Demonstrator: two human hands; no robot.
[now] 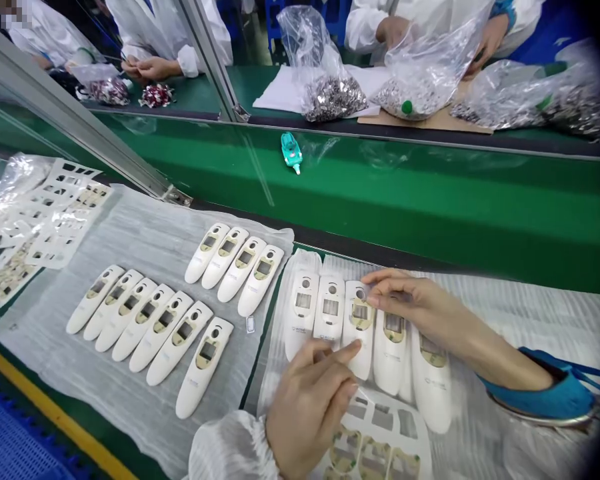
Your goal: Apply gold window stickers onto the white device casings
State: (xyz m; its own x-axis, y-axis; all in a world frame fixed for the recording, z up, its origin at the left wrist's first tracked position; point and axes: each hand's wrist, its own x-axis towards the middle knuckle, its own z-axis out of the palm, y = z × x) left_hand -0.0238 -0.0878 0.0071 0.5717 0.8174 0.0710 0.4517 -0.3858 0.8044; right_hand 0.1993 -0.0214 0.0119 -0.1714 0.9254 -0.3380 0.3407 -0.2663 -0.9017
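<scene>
A white thermometer casing (356, 327) with a beige adhesive frame around its window lies in the middle of the right-hand row. My left hand (310, 400) has its index finger stretched onto the casing's lower body; its thumb is apart and the other fingers are partly bent. At the casing's upper right edge, my right hand (415, 297) has thumb and fingertips drawn close together against it. Beneath my right hand and wrist lie a second framed casing (393, 353) and a third one (433, 383). A die-cut adhesive sheet (423, 433) shows beside my left hand.
Several casings (145, 320) stand in slanted rows on the left foam sheet (55, 347). Used adhesive sheets (55, 220) pile at far left. A teal tape dispenser (291, 152) lies on the green belt (380, 180). Co-workers handle bags of metal parts (333, 93) beyond a metal post (215, 60).
</scene>
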